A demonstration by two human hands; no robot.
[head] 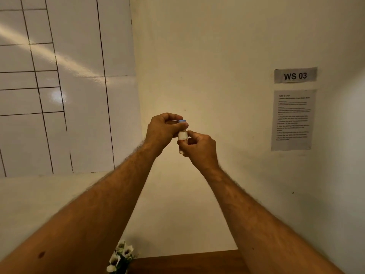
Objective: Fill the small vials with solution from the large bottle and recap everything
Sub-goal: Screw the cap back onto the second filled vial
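High above the tabletop, a vial stands upright between both hands. The left hand pinches its blue cap from above; the right hand grips the glass body below, so any twist turns about the vertical axis.

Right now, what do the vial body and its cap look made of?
Vial: clear glass or hard clear plastic, can't tell which; see-through at the base, with a white label on the body. Cap: light blue, opaque, looks like moulded plastic. Left hand grips the cap; right hand pinches the body.
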